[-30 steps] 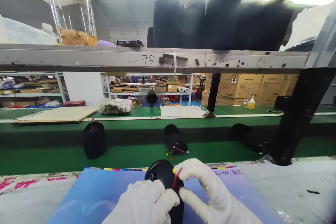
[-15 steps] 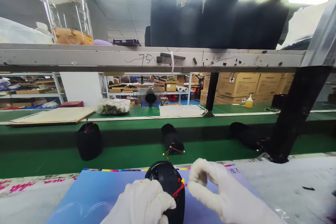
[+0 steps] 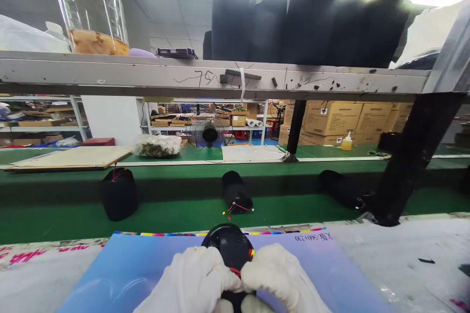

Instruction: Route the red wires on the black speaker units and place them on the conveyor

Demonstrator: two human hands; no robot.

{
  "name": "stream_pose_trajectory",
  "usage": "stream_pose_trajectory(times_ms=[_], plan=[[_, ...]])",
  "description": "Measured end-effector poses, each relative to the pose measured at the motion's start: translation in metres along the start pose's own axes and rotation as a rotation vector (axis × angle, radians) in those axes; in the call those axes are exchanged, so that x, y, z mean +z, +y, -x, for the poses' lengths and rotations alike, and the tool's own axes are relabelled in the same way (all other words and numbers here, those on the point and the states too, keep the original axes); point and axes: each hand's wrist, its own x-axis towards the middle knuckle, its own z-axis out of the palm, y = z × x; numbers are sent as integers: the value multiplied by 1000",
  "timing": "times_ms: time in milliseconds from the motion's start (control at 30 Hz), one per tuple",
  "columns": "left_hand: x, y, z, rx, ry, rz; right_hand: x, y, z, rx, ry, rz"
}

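A black, rounded housing (image 3: 228, 242) lies on a blue sheet (image 3: 147, 259) in front of me. Red wires (image 3: 235, 272) cross its top, and a small yellow connector (image 3: 251, 253) shows at its right side. My gloved left hand (image 3: 194, 276) is closed over the housing's left side, thumb beside the wires. On the other side, my gloved right hand (image 3: 282, 279) has its fingers curled and pinched at the wires, close to the left thumb. The fingertips hide the wire ends and the near part of the housing.
Black cylindrical pieces with wires lie on the green belt (image 3: 176, 220), including a left one (image 3: 119, 194) and a middle one (image 3: 237, 190). Overhead runs a metal shelf (image 3: 139, 72) bearing a glass jar (image 3: 97, 14) and several black pieces (image 3: 312, 19). A black post (image 3: 411, 156) stands right.
My right hand has moved left and down from beside the housing to the wires, meeting the left hand. The left hand stays on the housing. The view has shifted slightly.
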Motion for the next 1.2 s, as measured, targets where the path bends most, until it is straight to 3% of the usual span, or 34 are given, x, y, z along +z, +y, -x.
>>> stream_pose_trajectory(times_ms=[100, 200, 267, 367, 467, 567, 700, 800, 933, 1000, 1100, 1200], plan=[[-4, 6, -2, -149, 69, 169, -5, -1, -9, -40, 79, -68], [3, 12, -2, -345, 161, 512, -12, 0, -10, 79, -44, -166], [11, 14, 0, -389, 223, 713, -16, 0, -7, 130, -114, -193], [20, 12, 4, -380, 316, 843, -16, 2, 0, 162, -108, -186], [22, 6, 9, -357, 364, 830, -8, 9, 5, 128, -22, -205], [21, 1, 13, -258, 343, 609, 5, 19, 4, -64, 92, -239], [20, 3, 13, -133, 290, 371, 15, 20, 0, -227, 219, 65], [20, 9, 7, -132, 238, 237, 11, 11, -3, -198, 169, 221], [21, 15, 0, -399, 230, 122, 8, 1, -8, -179, 103, 317], [16, 15, -2, -478, 218, 130, 12, 0, -10, -161, 165, 338], [0, 14, 0, -359, 223, 230, 21, 2, -10, -115, 303, 274], [-21, 6, 6, -247, 280, 366, 18, 2, -7, -50, 243, 157]])
